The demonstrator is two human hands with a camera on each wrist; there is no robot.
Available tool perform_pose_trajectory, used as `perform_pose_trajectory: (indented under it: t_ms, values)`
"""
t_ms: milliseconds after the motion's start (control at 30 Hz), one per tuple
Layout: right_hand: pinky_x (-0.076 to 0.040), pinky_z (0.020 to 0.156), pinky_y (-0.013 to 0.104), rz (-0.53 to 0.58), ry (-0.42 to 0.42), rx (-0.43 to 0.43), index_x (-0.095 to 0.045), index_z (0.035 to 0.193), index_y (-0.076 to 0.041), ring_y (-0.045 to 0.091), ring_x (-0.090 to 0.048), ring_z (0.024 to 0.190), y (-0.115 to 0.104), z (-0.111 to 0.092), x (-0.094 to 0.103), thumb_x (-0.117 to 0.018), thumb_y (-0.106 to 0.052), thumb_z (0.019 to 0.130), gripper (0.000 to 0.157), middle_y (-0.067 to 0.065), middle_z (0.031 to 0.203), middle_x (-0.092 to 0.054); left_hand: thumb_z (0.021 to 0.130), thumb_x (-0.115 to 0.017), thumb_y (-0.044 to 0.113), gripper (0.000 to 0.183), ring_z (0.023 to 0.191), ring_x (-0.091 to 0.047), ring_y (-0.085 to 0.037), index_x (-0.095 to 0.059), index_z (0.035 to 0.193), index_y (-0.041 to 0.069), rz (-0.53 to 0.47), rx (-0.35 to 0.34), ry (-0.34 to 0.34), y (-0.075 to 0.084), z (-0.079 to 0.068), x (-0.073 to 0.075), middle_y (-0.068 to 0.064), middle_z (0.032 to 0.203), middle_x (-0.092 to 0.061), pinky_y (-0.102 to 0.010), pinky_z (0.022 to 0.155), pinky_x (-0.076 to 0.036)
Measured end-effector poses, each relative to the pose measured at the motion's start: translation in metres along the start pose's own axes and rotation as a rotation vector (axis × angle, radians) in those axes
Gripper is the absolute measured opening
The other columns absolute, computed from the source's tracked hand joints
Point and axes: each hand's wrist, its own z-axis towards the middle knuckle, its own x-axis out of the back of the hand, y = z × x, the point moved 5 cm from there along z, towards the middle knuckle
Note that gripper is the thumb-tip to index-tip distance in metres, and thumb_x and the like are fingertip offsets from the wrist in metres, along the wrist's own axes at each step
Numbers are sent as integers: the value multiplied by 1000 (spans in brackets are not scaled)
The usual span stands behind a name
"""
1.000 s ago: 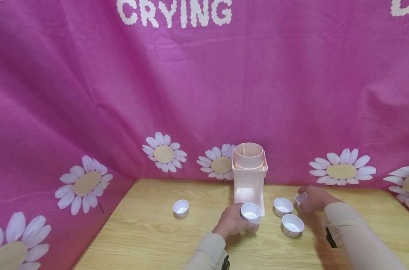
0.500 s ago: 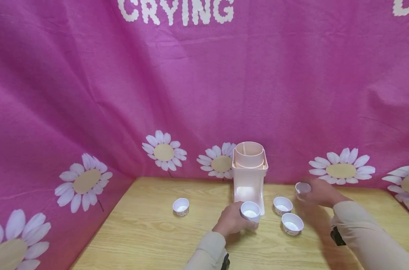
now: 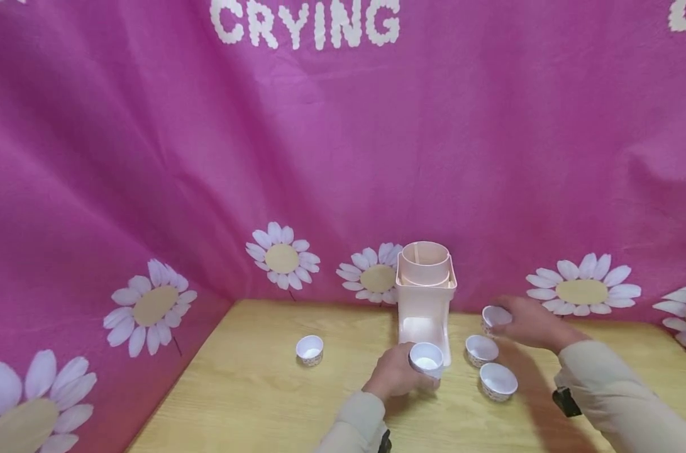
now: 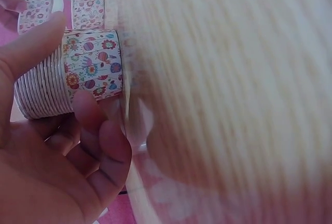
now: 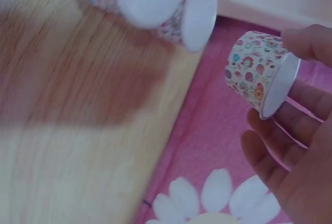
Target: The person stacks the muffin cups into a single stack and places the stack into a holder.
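Note:
My left hand (image 3: 399,372) holds a stack of nested paper baking cups (image 4: 70,73), thumb on one side and fingers on the other. Their flowered outsides and piled rims show in the left wrist view; whether the stack touches the table I cannot tell. My right hand (image 3: 532,322) pinches a single flowered paper baking cup (image 5: 259,73) by its side near the rim, raised above the table. Just in front of it stand two more cups, one nearer the dispenser (image 3: 481,349) and one closer to me (image 3: 498,380), both upright with white insides.
A pale pink dispenser (image 3: 425,296) with a round tube on top stands at the table's back, behind my left hand. Another paper cup (image 3: 310,349) sits alone to the left on the wooden table (image 3: 252,390). A magenta flowered cloth (image 3: 461,157) hangs behind.
My right hand has lifted its cup off the table and carried it back and left, behind the two standing cups. The left hand keeps its stack in about the same place.

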Motion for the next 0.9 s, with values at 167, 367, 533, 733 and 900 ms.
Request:
perform_pose_trajectory:
  t_ms: [167,367,533,733,900]
  values:
    - [-52,79,46,-48,11,106,-69,105,3,30,-64,88,-22,2,-4,-79,-21,70,43,12,94,-70,62,-93,23,47,82,-58,-9,-70,102,17,-24,18,15,-3,-6,-2,7,88,-68,-31,79,-49]
    - [-51,74,37,-9,-71,106,-69,114,-1,26,-62,92,-59,-10,-12,-80,-23,72,49,13,106,-67,62,-93,24,46,82,-59,-9,-70,100,18,-10,18,-6,-7,-11,-8,8,87,-68,-31,79,-49]
    - [-49,72,30,23,-85,171,-68,117,-3,17,-60,90,-85,-16,-11,-81,-23,74,48,8,105,-66,62,-93,25,45,78,-57,-7,-69,99,18,0,-4,-19,-3,-10,-11,9,85,-66,-26,74,-47]
    - [-51,76,32,4,-53,260,-68,117,-6,16,-62,90,-108,-10,-7,-80,-24,76,47,5,107,-67,62,-93,24,45,77,-57,-6,-67,99,16,15,-33,-15,2,-5,-5,9,84,-66,-25,73,-47]
    - [-53,90,44,-9,-40,298,-67,118,-3,28,-65,104,-119,-3,-6,-80,-21,77,46,9,116,-68,63,-93,25,45,77,-57,-6,-68,99,17,20,-43,-4,2,0,-1,9,84,-67,-25,73,-47]
